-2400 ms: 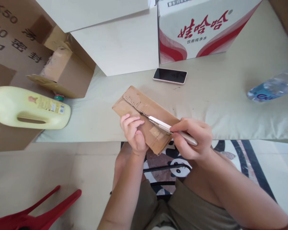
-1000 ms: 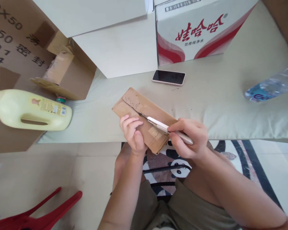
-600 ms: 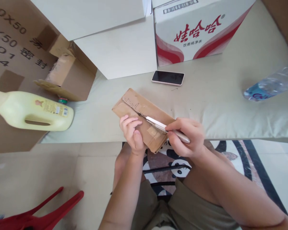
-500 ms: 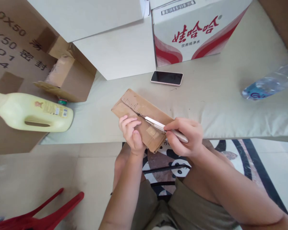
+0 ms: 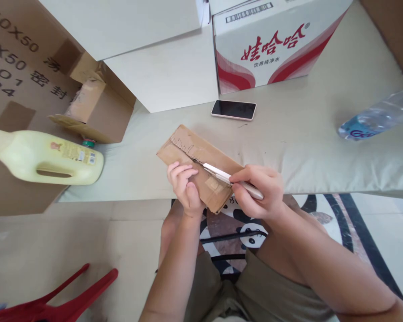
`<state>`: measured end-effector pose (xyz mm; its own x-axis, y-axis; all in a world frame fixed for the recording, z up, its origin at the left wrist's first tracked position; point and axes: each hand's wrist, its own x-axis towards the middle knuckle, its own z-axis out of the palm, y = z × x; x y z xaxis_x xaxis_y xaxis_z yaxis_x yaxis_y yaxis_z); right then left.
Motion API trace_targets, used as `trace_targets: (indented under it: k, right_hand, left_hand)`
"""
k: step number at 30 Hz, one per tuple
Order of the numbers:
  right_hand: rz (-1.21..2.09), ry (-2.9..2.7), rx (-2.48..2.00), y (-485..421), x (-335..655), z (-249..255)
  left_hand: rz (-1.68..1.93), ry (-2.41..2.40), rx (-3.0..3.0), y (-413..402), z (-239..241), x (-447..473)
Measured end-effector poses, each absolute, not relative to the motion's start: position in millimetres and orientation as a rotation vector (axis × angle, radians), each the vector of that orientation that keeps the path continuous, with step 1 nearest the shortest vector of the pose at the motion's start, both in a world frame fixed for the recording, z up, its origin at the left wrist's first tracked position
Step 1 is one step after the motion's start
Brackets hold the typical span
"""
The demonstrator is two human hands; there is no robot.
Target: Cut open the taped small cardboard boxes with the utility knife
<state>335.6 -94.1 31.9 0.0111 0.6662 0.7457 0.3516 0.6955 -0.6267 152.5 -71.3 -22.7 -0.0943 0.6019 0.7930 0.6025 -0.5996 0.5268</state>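
A small flat cardboard box [image 5: 211, 152] is tilted over the front edge of the covered bench. A dark slit and rows of short, ragged cut marks run along its upper face. Closed around its near side, my left hand [image 5: 185, 188] has its fingers bent over the top face. In my right hand [image 5: 260, 190] is a slim white utility knife [image 5: 218, 173], gripped between thumb and fingers. Its front end points left and lies at the slit, close to my left fingertips. The blade itself is hard to make out.
A phone [image 5: 233, 110] lies beyond the box, before white cartons [image 5: 174, 71] and a red-and-white carton [image 5: 272, 58]. On the left are a yellowish jug [image 5: 50, 156] and brown boxes [image 5: 104, 107]. A water bottle [image 5: 376, 118] lies right; a red chair [image 5: 70, 295] stands lower left.
Almost nothing differs. The knife and the cardboard box stay in the same place in my hands, with only a slight shift of the view.
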Motion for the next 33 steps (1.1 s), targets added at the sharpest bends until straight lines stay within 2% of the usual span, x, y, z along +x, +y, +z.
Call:
trace_targets:
  k: [33]
  right_hand:
    - [0.322,-1.59,-0.857,-94.7,333.9,33.5]
  left_hand:
    - [-1.788,-1.407,-2.106,-71.1,-20.6,153.2]
